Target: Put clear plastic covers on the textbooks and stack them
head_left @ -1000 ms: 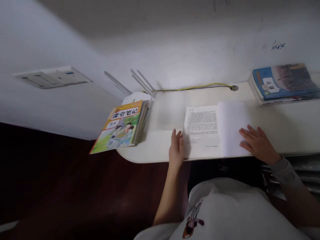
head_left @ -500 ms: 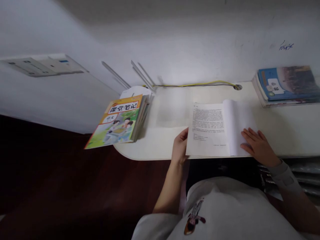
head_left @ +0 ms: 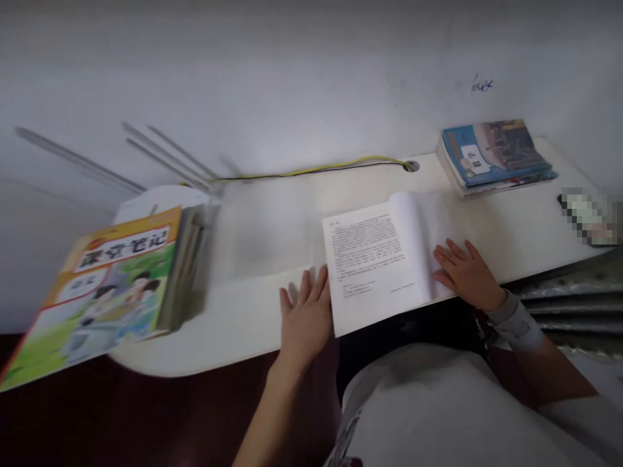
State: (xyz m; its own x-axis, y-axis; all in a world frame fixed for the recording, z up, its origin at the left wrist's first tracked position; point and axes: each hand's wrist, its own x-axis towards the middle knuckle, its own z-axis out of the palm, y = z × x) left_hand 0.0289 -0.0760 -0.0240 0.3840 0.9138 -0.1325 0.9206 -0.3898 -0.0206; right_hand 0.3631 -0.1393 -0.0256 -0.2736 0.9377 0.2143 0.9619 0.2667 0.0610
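Observation:
A book (head_left: 365,266) lies open at the front edge of the white desk, its left side showing a page of printed text. Along its middle a blank white page curls up in a roll. My left hand (head_left: 305,318) rests on the desk, fingers spread, the fingertips close by the page's left edge. Flat and with fingers apart, my right hand (head_left: 468,274) lies at the book's right side, over what looks like a clear sheet. A second see-through sheet (head_left: 265,227) is spread on the desk left of the book.
At the left end a stack of books with a yellow and green cover (head_left: 111,285) juts past the desk edge. Behind it stands a white device with antennas (head_left: 165,194). A yellow cable (head_left: 316,170) runs along the wall. More books (head_left: 496,155) and a phone (head_left: 586,217) lie right.
My left hand has let go of the page edge and now lies spread on the desk. The view has turned right, bringing the phone into sight. My right hand stays on the book's right side.

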